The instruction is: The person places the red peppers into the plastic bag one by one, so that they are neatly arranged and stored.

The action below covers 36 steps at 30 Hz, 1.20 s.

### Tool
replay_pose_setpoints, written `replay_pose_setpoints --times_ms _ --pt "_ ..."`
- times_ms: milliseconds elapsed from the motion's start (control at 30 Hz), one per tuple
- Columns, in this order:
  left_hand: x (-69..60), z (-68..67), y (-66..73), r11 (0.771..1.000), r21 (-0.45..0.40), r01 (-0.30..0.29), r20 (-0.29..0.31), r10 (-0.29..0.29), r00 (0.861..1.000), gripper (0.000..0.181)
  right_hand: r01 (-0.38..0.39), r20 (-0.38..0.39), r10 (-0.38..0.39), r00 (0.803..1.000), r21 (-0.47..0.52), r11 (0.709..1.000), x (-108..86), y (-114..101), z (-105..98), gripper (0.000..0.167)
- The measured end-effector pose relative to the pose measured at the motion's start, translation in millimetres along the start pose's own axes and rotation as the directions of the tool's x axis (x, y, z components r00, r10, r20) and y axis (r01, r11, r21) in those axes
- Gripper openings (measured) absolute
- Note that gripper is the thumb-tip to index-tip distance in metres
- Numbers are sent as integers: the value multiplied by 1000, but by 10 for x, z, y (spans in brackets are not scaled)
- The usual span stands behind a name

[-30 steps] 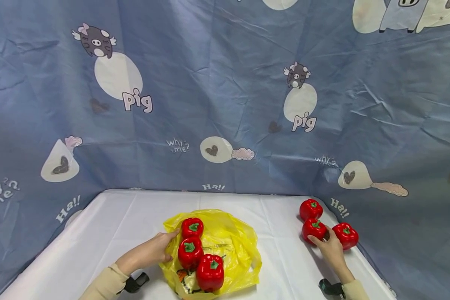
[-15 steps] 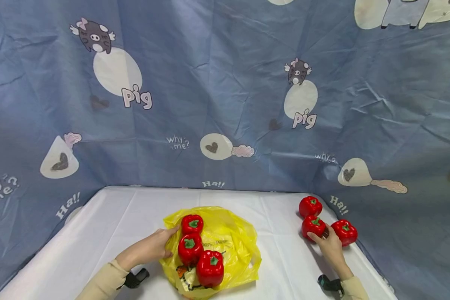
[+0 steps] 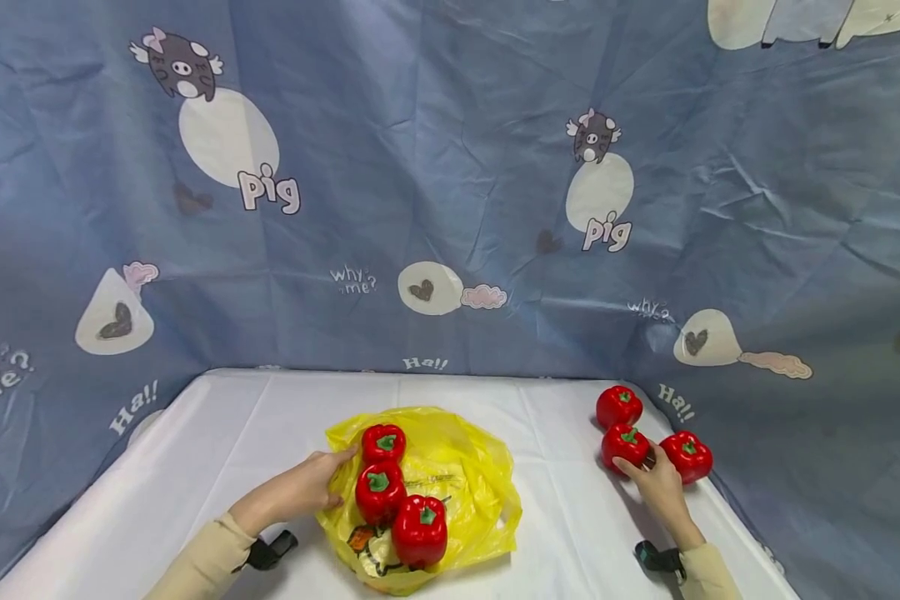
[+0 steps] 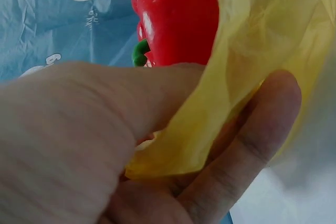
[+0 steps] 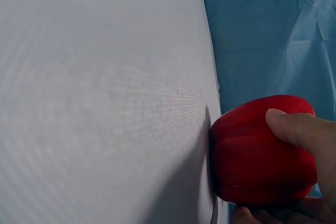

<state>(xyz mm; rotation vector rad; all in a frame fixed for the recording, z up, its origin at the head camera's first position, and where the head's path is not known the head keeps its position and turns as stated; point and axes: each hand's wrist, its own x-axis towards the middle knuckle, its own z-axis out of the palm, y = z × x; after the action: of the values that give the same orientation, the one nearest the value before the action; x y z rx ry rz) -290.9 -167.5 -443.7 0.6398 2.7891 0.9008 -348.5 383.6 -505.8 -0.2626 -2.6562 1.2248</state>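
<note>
A glossy, blocky red pepper point(image 3: 619, 447) was gripped on the white worktop point(image 3: 562, 508) by the right hand point(image 3: 660, 488); it was judged light, firm, slippery, best held by its sides; a yellow plastic bag point(image 3: 482, 467) was pinched by the left hand point(image 3: 307, 489).

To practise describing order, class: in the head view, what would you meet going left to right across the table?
The left hand → yellow bag → red pepper gripped by the right hand → rightmost red pepper.
</note>
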Motion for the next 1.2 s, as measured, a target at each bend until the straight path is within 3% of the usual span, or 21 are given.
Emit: replay_pose_setpoints --times_ms 233,333,533,833,1200 --pt "-21 -39 31 995 -99 14 14 -13 1000 69 -5 8 5 1000 2 1000 -9 -29 0 93" --pt "-13 -69 59 998 -58 -13 -30 11 999 66 -4 5 4 1000 2 1000 -1 -33 -3 93" --pt "-16 -119 91 1000 20 -8 -101 10 995 68 -3 4 3 1000 -16 1000 0 -31 -5 95" --pt "-54 -161 171 999 -17 46 -118 -48 992 67 11 -4 -11 1000 -28 1000 -20 -14 12 94" --pt "-77 -197 175 999 -5 41 -114 -41 993 67 -9 17 9 1000 -42 999 -28 -3 6 95"
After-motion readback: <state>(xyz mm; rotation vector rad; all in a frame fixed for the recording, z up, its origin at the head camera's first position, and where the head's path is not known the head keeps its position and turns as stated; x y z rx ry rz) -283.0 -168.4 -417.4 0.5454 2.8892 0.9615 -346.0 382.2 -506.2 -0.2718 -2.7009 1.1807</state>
